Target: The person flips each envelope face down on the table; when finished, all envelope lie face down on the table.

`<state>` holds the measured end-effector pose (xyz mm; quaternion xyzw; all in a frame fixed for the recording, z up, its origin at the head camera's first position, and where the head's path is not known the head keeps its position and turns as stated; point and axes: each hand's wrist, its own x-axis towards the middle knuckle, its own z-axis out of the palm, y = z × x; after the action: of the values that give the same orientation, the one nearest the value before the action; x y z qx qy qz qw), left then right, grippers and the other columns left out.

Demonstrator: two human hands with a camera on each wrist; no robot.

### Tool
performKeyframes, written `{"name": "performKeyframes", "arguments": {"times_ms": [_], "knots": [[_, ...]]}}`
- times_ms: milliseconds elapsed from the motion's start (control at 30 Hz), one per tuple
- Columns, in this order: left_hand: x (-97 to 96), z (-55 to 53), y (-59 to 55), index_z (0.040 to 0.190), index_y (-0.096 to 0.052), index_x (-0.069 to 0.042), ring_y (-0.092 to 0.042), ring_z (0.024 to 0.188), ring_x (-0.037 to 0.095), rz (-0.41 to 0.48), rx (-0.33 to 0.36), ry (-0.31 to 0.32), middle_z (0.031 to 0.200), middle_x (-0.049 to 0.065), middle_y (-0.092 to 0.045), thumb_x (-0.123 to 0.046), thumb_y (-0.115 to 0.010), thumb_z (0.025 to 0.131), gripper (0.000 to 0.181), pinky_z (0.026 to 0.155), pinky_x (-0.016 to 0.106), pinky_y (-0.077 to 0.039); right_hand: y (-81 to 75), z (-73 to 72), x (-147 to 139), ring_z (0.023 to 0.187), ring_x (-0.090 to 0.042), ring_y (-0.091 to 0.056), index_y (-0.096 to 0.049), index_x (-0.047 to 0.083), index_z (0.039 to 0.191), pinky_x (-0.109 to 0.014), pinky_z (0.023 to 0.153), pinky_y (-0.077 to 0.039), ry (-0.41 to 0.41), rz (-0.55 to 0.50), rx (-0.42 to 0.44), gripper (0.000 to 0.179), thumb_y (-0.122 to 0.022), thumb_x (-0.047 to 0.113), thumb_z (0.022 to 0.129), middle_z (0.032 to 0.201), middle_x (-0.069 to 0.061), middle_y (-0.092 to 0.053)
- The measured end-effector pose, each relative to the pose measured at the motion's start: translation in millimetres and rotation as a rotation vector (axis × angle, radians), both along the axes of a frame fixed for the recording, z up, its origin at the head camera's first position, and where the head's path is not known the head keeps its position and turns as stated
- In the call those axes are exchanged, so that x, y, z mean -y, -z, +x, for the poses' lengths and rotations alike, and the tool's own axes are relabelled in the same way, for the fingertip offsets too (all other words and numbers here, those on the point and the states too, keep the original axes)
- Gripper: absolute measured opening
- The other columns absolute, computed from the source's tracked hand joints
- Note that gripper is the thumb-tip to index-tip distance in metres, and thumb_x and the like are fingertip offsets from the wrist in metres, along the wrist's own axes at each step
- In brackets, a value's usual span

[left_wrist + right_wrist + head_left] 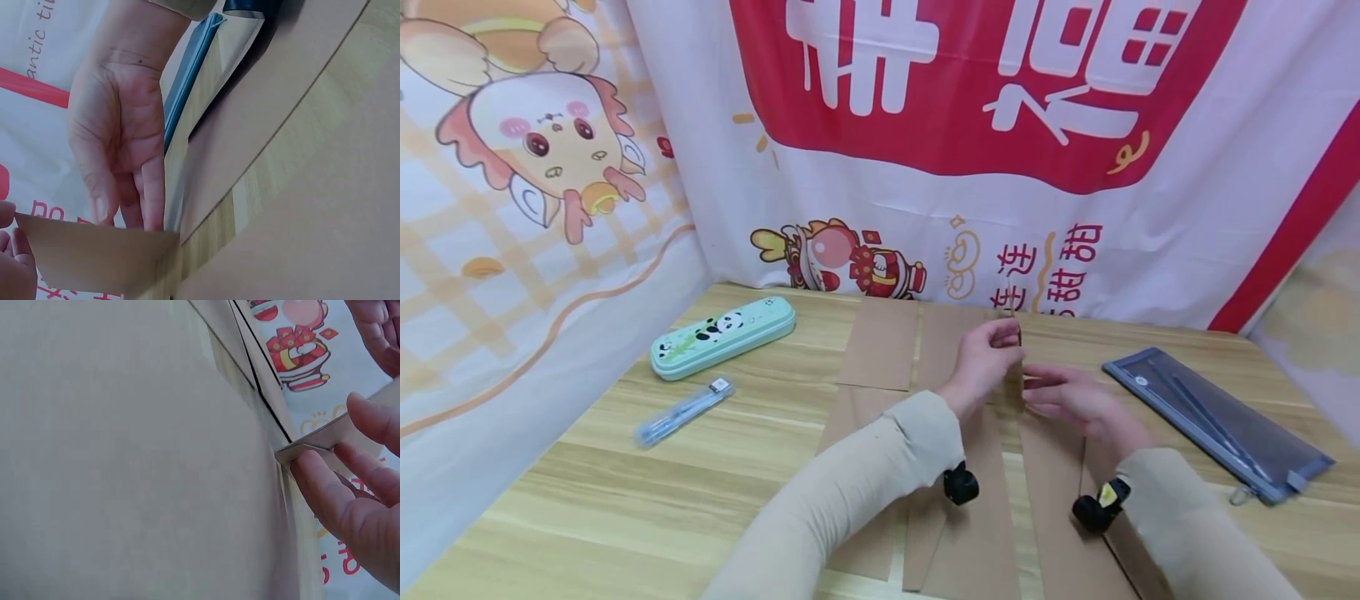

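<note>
Paper (pixel 1012 385), brown and stood on edge, rises between a person's two hands in the head view. The left hand (pixel 983 362) pinches its upper end; the right hand (pixel 1084 408), fingers extended, touches it lower down. Brown sheets (pixel 880 342) lie on the wooden counter (pixel 625 517) beneath both hands and to the left hand's left. Farther left of that hand sit a mint panda case (pixel 724 336) and, nearer the wearer, a clear packet (pixel 685 414); a grey-blue zip pouch (pixel 1217 421) lies to the right hand's right. A printed cloth (pixel 880 192) hangs beyond them.

In the left wrist view, the right hand shows its palm, fingers straight, tips behind the paper's edge; the left hand's thumb and fingers are closed on the far corner.

In the right wrist view, the right hand's thumb and fingers are spread, one fingertip touching the paper beside a fold; the left hand is only partly in frame.
</note>
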<state>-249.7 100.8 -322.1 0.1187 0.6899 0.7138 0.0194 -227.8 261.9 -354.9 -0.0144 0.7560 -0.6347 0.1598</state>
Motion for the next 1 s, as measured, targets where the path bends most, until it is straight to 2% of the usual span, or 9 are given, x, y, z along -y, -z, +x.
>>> {"name": "performKeyframes", "arguments": {"times_ms": [133, 267, 433, 567, 700, 800, 1000], "knots": [[-1.1, 1.3, -2.3, 0.116, -0.062, -0.002, -0.061, 0.099, 0.015, -0.015, -0.013, 0.009, 0.107, 0.009, -0.067, 0.008, -0.064, 0.078, 0.04, 0.083, 0.019, -0.05, -0.8, 1.5, 7, 0.106, -0.013, -0.056, -0.022, -0.007, 0.142, -0.027, 0.092, -0.048, 0.022, 0.024, -0.007, 0.066, -0.059, 0.007, 0.088, 0.141, -0.03, -0.033], [-1.3, 1.4, -2.2, 0.115, -0.063, -0.003, -0.061, 0.097, 0.013, -0.03, -0.013, 0.011, 0.105, 0.008, -0.067, 0.007, -0.064, 0.078, 0.039, 0.082, 0.018, -0.05, -3.9, 4.5, 12, 0.12, -0.025, -0.048, -0.024, -0.005, 0.143, -0.036, 0.1, -0.043, 0.045, 0.08, -0.016, 0.065, -0.058, 0.01, 0.09, 0.144, -0.027, -0.031], [-0.5, 1.5, -1.2, 0.117, -0.061, -0.004, -0.059, 0.099, 0.013, -0.018, 0.004, 0.033, 0.111, 0.009, -0.065, 0.005, -0.065, 0.078, 0.04, 0.085, 0.02, -0.049, -14.7, 11.4, 23, 0.123, -0.031, -0.042, -0.033, 0.0, 0.14, -0.044, 0.104, -0.038, 0.146, 0.181, -0.139, 0.06, -0.059, 0.019, 0.09, 0.138, -0.023, -0.041], [-0.6, 0.4, -0.2, 0.118, -0.061, -0.004, -0.059, 0.101, 0.014, 0.003, 0.007, 0.042, 0.114, 0.009, -0.064, 0.005, -0.065, 0.079, 0.04, 0.085, 0.022, -0.05, -24.8, 16.0, 35, 0.11, -0.016, -0.052, -0.043, 0.002, 0.135, -0.033, 0.098, -0.043, 0.281, 0.199, -0.239, 0.054, -0.063, 0.021, 0.088, 0.13, -0.018, -0.05], [-0.5, -0.5, 0.4, 0.118, -0.062, -0.005, -0.059, 0.098, 0.013, 0.014, 0.015, 0.035, 0.112, 0.009, -0.065, 0.004, -0.065, 0.08, 0.039, 0.084, 0.024, -0.051, -28.0, 17.7, 46, 0.092, 0.0, -0.055, -0.05, 0.0, 0.128, -0.017, 0.083, -0.048, 0.374, 0.226, -0.307, 0.047, -0.065, 0.016, 0.086, 0.121, -0.017, -0.057], [0.4, -0.2, 0.6, 0.118, -0.062, -0.005, -0.058, 0.099, 0.012, 0.022, 0.02, 0.032, 0.113, 0.009, -0.064, 0.001, -0.063, 0.083, 0.035, 0.086, 0.025, -0.05, -26.8, 17.8, 50, 0.088, 0.0, -0.054, -0.054, -0.001, 0.123, -0.013, 0.077, -0.048, 0.429, 0.254, -0.322, 0.041, -0.064, 0.014, 0.086, 0.116, -0.017, -0.059], [1.5, -0.1, 0.8, 0.117, -0.063, -0.008, -0.057, 0.103, 0.01, 0.033, 0.027, 0.035, 0.116, 0.005, -0.064, -0.006, -0.058, 0.088, 0.03, 0.087, 0.024, -0.049, -23.4, 17.7, 53, 0.088, -0.007, -0.054, -0.06, 0.003, 0.115, -0.014, 0.071, -0.048, 0.515, 0.285, -0.317, 0.033, -0.065, 0.017, 0.086, 0.108, -0.011, -0.061]]}}
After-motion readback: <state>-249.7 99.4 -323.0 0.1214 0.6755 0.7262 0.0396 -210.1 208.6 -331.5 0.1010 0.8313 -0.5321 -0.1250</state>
